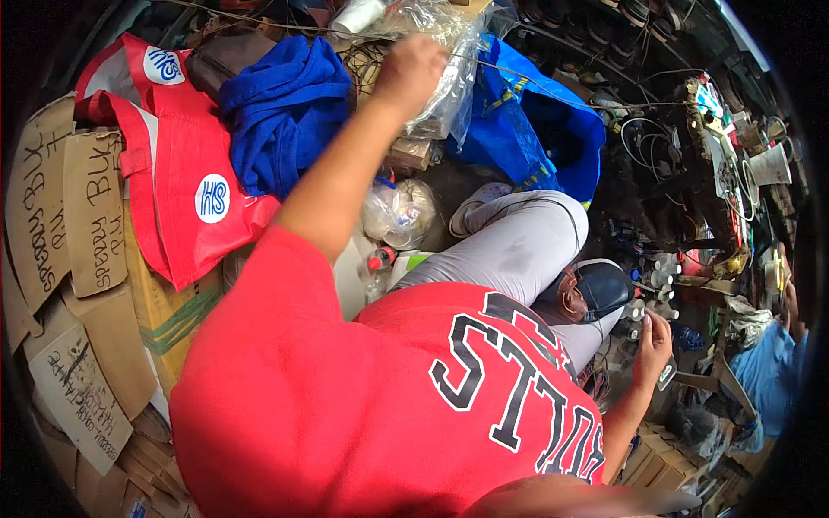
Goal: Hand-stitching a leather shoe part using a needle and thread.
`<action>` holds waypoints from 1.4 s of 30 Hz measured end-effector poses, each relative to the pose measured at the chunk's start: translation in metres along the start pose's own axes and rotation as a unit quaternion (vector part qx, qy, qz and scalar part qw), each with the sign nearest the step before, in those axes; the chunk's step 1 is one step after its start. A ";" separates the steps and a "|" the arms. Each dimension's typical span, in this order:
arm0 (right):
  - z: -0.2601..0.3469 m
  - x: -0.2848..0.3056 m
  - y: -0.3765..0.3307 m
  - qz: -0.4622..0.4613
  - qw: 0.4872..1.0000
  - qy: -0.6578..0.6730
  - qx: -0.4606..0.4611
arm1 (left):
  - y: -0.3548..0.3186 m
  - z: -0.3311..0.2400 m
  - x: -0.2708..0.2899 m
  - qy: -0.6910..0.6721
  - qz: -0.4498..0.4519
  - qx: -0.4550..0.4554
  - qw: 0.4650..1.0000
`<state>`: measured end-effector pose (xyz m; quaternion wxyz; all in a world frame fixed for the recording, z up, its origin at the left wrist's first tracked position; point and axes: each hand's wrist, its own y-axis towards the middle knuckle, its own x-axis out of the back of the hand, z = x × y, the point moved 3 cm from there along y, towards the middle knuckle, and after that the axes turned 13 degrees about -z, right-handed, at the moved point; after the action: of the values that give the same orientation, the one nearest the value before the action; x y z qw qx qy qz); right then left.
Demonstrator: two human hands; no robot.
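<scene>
While reaching up, left hand closed on clear plastic bag.

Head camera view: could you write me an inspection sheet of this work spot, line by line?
Surface: no bare worktop seen; everything lies piled.
Job's things: the left hand reaches up to a clear plastic bag; the right hand grips a small dark object, too small to tell.
Clutter: red bag, blue cloth, blue bag, cardboard pieces, small white bottles.
Grippers: two bare hands; left raised, fingers curled at the bag; right closed on the object.
Cables: thin wires coiled at the upper right.
Surroundings: another person's blue sleeve at the right edge.
</scene>
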<state>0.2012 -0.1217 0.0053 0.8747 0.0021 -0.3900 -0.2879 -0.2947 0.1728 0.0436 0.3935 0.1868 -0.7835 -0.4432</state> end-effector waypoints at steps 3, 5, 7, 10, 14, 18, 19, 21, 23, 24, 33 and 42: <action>0.015 -0.003 0.000 -0.005 1.000 -0.005 0.013 | 0.054 0.052 -0.001 0.146 0.177 0.001 0.973; 0.026 -0.003 0.001 -0.010 0.999 -0.018 0.038 | 0.069 0.066 -0.014 0.175 0.312 -0.001 0.934; 0.029 -0.004 0.000 -0.016 0.998 -0.032 0.055 | 0.073 0.081 -0.033 0.188 0.369 -0.009 0.910; 0.028 -0.001 -0.006 -0.017 0.996 -0.053 0.072 | 0.076 0.085 -0.049 0.227 0.449 -0.020 0.864; 0.020 0.010 -0.017 -0.025 0.998 -0.039 0.034 | 0.078 0.102 -0.057 0.258 0.498 0.020 0.828; 0.019 0.011 -0.020 -0.034 0.998 -0.048 0.021 | 0.072 0.114 -0.070 0.260 0.479 -0.001 0.838; 0.020 0.010 -0.020 -0.036 0.997 -0.051 0.034 | 0.070 0.116 -0.073 0.265 0.482 -0.007 0.835; 0.021 0.007 -0.020 -0.034 0.998 -0.044 0.029 | 0.069 0.125 -0.078 0.259 0.486 -0.026 0.834; 0.022 0.004 -0.021 -0.031 0.999 -0.038 0.024 | 0.070 0.129 -0.081 0.238 0.492 0.023 0.837; 0.022 0.002 -0.022 -0.029 0.999 -0.038 0.018 | 0.068 0.133 -0.084 0.238 0.491 0.020 0.837; 0.033 0.001 -0.022 -0.035 0.998 -0.038 0.026 | 0.086 0.109 -0.045 0.287 0.350 -0.016 0.891; 0.050 -0.009 -0.003 -0.069 0.990 0.087 0.084 | 0.121 -0.013 0.055 0.051 0.003 -0.003 0.999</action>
<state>0.1611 -0.1092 0.0331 0.8801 0.1271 -0.3341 -0.3126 -0.3116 0.1953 0.1747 0.4347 0.2051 -0.7619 -0.4342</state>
